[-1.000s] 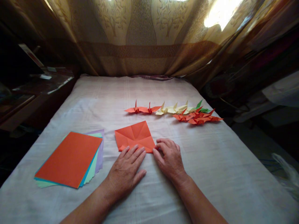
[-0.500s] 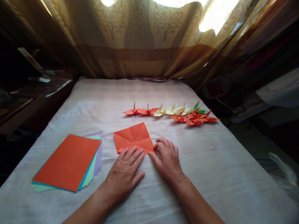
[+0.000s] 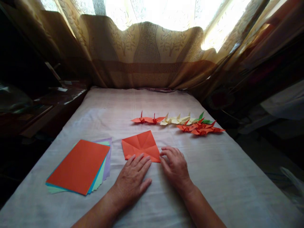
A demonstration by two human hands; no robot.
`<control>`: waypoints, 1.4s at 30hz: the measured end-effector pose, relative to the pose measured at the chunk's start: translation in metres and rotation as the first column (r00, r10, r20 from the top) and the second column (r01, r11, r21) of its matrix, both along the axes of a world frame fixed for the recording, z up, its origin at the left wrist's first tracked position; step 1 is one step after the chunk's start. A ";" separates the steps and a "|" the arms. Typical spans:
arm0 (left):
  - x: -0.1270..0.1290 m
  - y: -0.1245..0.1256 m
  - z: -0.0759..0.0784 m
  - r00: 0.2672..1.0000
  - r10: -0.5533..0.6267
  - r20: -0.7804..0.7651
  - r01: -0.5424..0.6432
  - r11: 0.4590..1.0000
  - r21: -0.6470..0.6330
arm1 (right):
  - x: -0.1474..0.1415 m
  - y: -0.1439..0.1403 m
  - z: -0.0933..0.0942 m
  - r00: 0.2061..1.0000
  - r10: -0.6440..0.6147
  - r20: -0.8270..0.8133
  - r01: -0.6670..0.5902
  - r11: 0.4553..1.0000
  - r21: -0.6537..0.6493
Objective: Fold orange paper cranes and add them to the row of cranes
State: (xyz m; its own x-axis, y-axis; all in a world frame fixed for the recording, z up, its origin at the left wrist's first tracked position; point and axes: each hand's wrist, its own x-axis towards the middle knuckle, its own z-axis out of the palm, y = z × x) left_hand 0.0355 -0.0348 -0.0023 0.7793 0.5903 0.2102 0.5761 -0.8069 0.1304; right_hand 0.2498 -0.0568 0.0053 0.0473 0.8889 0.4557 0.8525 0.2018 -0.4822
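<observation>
White cloth [image 3: 213,177] — both hands (flat) at creased orange paper [image 3: 140,145]

Patterned curtain [image 3: 147,53] backlit by window; dark side shelf [image 3: 47,101] left

Cloth [image 3: 213,177] bare right of right hand [image 3: 175,165]; paper stack [image 3: 79,166] blocks left, cranes [image 3: 180,123] line the far side.

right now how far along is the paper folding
Done: a row of folded paper cranes in orange, cream and green lies at the far side of the cloth. In hand: one creased orange sheet, partly folded, with the left hand pressing its near edge and the right hand at its corner. Left: a stack of flat coloured paper, unfolded, beside it.
</observation>
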 end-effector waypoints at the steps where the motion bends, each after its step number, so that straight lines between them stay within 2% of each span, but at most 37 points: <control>1: 0.000 0.000 0.000 1.000 -0.001 0.002 0.001 1.000 0.001 | -0.006 0.000 0.000 1.000 0.029 -0.002 -0.029 0.999 0.021; 4: 0.000 0.000 0.000 1.000 -0.006 0.004 0.006 1.000 0.015 | -0.020 0.001 -0.002 0.995 0.103 -0.013 -0.104 0.994 -0.024; 10: 0.000 -0.001 -0.001 1.000 -0.003 0.000 0.003 1.000 -0.009 | -0.023 0.002 -0.008 0.998 0.062 -0.008 -0.062 0.994 -0.086; 25: -0.002 0.000 0.001 1.000 0.006 -0.015 -0.007 0.996 -0.086 | -0.025 0.002 -0.005 0.999 0.044 0.010 -0.042 0.989 -0.140; 33: -0.016 0.005 0.013 0.994 -0.004 -0.105 -0.016 0.981 -0.192 | -0.023 0.002 -0.009 0.998 0.056 0.003 -0.055 0.987 -0.152; 42: -0.039 0.007 0.017 0.988 0.068 -0.137 -0.085 0.988 -0.129 | -0.023 0.002 -0.010 0.998 0.058 -0.016 -0.060 0.991 -0.124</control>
